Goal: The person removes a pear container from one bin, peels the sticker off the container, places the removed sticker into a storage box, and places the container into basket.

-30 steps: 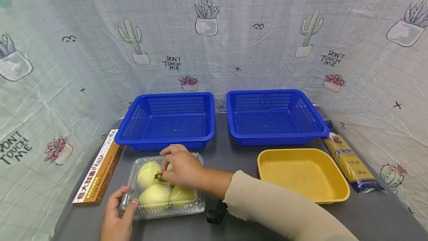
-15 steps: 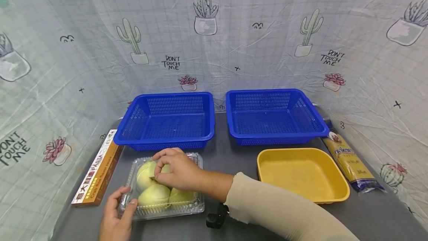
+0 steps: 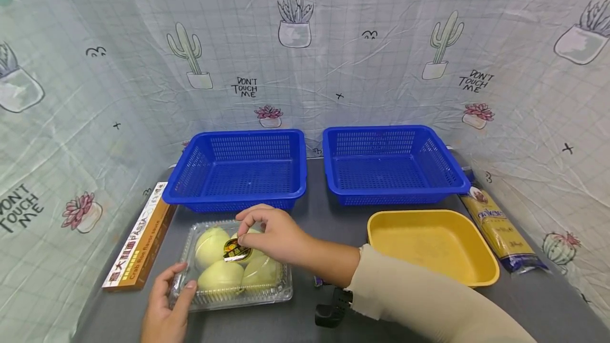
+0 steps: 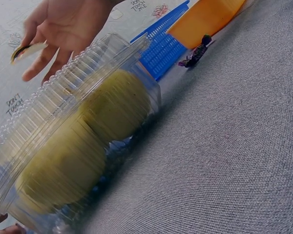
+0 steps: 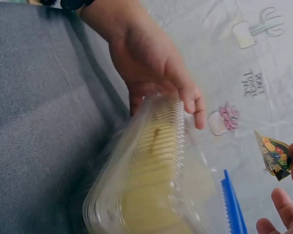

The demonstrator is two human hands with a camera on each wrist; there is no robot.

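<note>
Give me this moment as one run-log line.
left grip: holding clear container | right grip: pinching sticker, apart from lid | lid: on | pale fruit: inside container | blue baskets: farther back

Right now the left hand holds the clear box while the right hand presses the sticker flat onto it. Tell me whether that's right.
No, the sticker is off the clear box: the right hand pinches it apart from the top, as the right wrist view shows. The left hand does hold the box.
</note>
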